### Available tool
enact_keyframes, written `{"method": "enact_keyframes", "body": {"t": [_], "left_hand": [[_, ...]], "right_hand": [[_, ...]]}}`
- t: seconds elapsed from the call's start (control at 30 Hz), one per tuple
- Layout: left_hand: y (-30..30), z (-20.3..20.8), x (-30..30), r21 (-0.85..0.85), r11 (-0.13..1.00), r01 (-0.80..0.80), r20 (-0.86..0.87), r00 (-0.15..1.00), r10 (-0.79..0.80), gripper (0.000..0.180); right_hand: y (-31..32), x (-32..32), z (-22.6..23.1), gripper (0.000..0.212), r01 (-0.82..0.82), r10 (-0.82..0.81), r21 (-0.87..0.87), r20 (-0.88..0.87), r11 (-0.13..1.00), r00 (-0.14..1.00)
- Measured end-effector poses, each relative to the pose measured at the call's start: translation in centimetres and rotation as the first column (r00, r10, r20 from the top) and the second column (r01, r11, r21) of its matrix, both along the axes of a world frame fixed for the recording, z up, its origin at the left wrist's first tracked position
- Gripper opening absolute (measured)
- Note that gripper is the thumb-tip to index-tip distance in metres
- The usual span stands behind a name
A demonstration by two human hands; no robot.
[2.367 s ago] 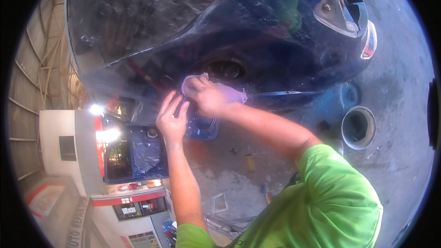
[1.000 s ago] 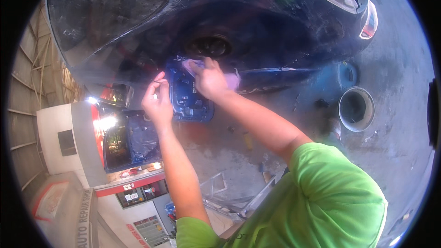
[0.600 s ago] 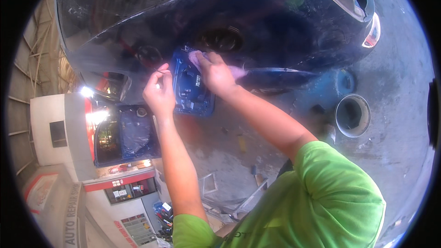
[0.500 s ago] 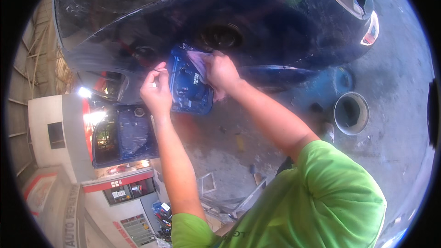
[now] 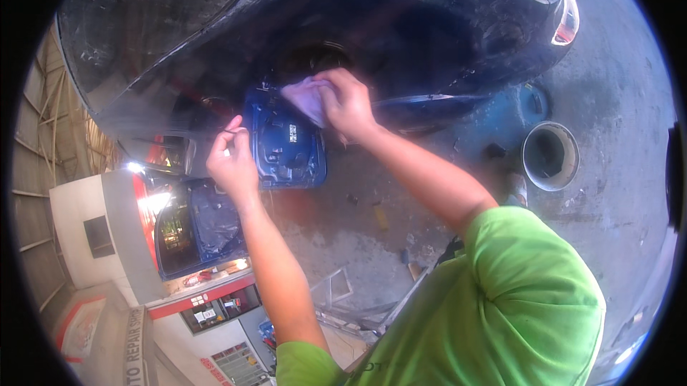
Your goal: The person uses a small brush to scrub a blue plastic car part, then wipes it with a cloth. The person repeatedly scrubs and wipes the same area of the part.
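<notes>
Lilac cloth (image 5: 305, 100) — partly hidden behind the right hand (image 5: 349, 107)

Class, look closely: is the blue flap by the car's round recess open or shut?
Open: the blue flap stands out from the car, its inner face showing and the round recess uncovered.

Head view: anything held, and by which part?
Right hand: pinkish-purple cloth, gripped by a bunched part. Left hand: can't tell if anything's pinched.

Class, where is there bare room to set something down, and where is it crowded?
Bare floor: right of the grey bucket, reaching up toward the tail lamp. Crowded: around the blue flap, with the left hand by its left edge and the cloth in the right hand overlapping it; also floor around the pale frame.
</notes>
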State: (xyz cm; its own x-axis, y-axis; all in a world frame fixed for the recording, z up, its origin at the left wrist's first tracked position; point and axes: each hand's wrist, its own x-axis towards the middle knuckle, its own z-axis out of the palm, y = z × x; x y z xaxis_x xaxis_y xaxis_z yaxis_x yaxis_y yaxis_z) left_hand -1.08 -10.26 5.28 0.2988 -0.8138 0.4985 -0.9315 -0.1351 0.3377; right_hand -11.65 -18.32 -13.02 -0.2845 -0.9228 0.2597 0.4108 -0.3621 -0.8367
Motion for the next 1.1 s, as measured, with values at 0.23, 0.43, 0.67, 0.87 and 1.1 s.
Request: {"method": "enact_keyframes", "body": {"t": [0.23,0.43,0.67,0.87,1.1], "left_hand": [[-0.4,-0.1,-0.9,-0.016,1.0,-0.026,0.011,1.0,0.027,0.012],[-0.3,0.2,-0.7,0.01,0.999,-0.048,-0.042,0.998,0.049,0.009],[-0.5,0.1,-1.0,0.012,1.0,-0.023,-0.051,0.998,0.024,0.009],[-0.4,0.4,-1.1,0.047,0.998,-0.033,0.028,0.999,0.032,0.009],[-0.3,0.2,-0.2,0.008,1.0,-0.002,-0.107,0.994,0.003,0.011]], "right_hand": [[5.9,1.0,-1.0,0.037,-0.184,0.133,-0.128,-0.331,0.975,0.934],[5.5,-1.6,-0.8,0.022,-0.449,0.362,-0.223,-0.341,0.865,0.868],[2.8,2.5,0.2,0.027,-0.255,0.227,-0.296,-0.127,0.92,0.966],[2.0,2.6,-1.3,0.03,-0.2,0.175,-0.058,-0.295,0.978,0.939],[3.3,1.6,-1.0,0.036,-0.283,0.101,-0.439,-0.393,0.853,0.914]]}}
